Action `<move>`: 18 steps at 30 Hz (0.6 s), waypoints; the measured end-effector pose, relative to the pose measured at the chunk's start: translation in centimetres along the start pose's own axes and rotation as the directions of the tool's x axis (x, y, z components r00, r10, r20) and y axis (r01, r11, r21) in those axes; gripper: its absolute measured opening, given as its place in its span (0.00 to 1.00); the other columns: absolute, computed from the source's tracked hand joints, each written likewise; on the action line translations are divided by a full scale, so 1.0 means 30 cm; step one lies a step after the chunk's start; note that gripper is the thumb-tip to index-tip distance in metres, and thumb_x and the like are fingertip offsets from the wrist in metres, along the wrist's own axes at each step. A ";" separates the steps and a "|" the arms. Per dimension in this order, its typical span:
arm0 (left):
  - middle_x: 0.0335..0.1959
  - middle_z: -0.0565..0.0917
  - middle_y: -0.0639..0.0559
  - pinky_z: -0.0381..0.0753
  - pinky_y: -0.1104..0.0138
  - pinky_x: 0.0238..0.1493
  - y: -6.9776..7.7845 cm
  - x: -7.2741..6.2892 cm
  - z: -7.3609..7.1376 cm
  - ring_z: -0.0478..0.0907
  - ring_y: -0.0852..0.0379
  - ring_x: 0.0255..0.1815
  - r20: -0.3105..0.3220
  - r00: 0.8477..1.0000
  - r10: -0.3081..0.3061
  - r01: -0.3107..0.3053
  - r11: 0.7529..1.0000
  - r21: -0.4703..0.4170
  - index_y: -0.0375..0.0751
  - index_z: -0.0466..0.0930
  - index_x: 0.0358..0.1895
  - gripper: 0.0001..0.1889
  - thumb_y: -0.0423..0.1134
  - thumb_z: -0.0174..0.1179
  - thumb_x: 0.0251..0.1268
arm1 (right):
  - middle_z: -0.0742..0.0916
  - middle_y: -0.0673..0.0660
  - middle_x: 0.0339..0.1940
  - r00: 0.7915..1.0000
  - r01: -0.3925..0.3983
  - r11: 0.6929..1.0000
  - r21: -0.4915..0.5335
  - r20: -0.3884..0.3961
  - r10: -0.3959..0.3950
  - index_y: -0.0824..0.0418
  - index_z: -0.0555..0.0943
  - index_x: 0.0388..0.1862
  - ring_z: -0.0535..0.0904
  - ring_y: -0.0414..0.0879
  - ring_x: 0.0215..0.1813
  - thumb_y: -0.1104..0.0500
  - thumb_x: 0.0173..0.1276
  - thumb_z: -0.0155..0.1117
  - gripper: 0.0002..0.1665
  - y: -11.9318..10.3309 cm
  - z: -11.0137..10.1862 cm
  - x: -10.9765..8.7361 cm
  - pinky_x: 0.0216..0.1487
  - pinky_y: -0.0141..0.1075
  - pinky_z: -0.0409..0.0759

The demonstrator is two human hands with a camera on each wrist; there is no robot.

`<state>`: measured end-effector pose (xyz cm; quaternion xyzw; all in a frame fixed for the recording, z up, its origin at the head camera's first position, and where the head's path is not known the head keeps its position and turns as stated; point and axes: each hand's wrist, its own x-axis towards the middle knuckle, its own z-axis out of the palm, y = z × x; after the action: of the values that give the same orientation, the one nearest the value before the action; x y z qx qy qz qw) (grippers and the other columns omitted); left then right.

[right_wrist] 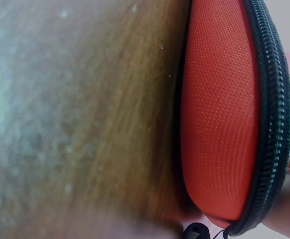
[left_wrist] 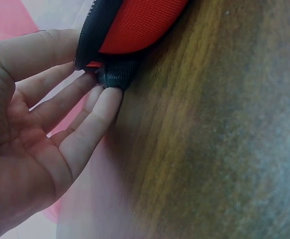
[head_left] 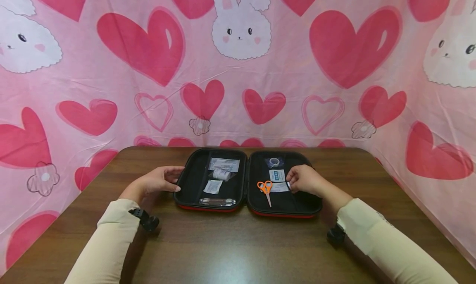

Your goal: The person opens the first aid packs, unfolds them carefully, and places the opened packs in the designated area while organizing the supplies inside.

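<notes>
A black-lined zip case with a red outer shell lies unfolded on the table. My left hand grips the outer rim of its left half, thumb on the edge and fingers around the side by a black strap. My right hand reaches over the right half. Its curled fingertips pinch a dark pocket edge at the right end of a white packet. Orange-handled scissors overlap that packet. A blue-and-white packet and a bagged tape roll lie behind.
The left half holds flat packets, a bagged white roll, a small white packet and a clear tube-like pack. Beneath is a brown wooden table. A pink heart-patterned cloth hangs behind it.
</notes>
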<state>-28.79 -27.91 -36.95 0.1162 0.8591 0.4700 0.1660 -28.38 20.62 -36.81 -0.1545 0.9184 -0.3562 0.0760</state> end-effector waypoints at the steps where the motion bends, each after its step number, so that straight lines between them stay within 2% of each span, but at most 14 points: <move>1: 0.68 0.67 0.32 0.72 0.49 0.62 0.000 0.000 -0.001 0.69 0.35 0.65 0.002 1.000 0.003 -0.003 1.000 0.003 0.35 0.60 0.73 0.43 0.35 0.73 0.53 | 0.83 0.54 0.24 1.000 -0.008 1.000 0.003 -0.004 0.008 0.69 0.79 0.33 0.78 0.43 0.27 0.76 0.49 0.69 0.12 0.000 -0.002 -0.001 0.30 0.35 0.82; 7: 0.69 0.67 0.31 0.71 0.48 0.62 0.009 -0.003 -0.001 0.68 0.34 0.65 0.013 1.000 0.010 -0.010 1.000 0.011 0.34 0.59 0.73 0.43 0.35 0.72 0.54 | 0.86 0.56 0.28 1.000 -0.006 1.000 0.009 -0.008 0.006 0.72 0.79 0.35 0.82 0.44 0.30 0.76 0.50 0.70 0.13 0.003 -0.021 -0.015 0.32 0.37 0.84; 18: 0.68 0.67 0.32 0.71 0.48 0.63 0.004 0.000 -0.001 0.68 0.34 0.65 0.009 1.000 0.000 -0.001 1.000 0.021 0.34 0.60 0.73 0.42 0.35 0.72 0.54 | 0.86 0.60 0.31 0.997 0.074 0.997 -0.019 0.010 -0.074 0.72 0.80 0.36 0.82 0.46 0.33 0.75 0.51 0.70 0.12 -0.014 -0.070 -0.028 0.33 0.38 0.84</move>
<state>-28.78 -27.87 -36.85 0.1203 0.8631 0.4606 0.1686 -28.00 21.93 -34.97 -0.1907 0.9151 -0.3491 0.0657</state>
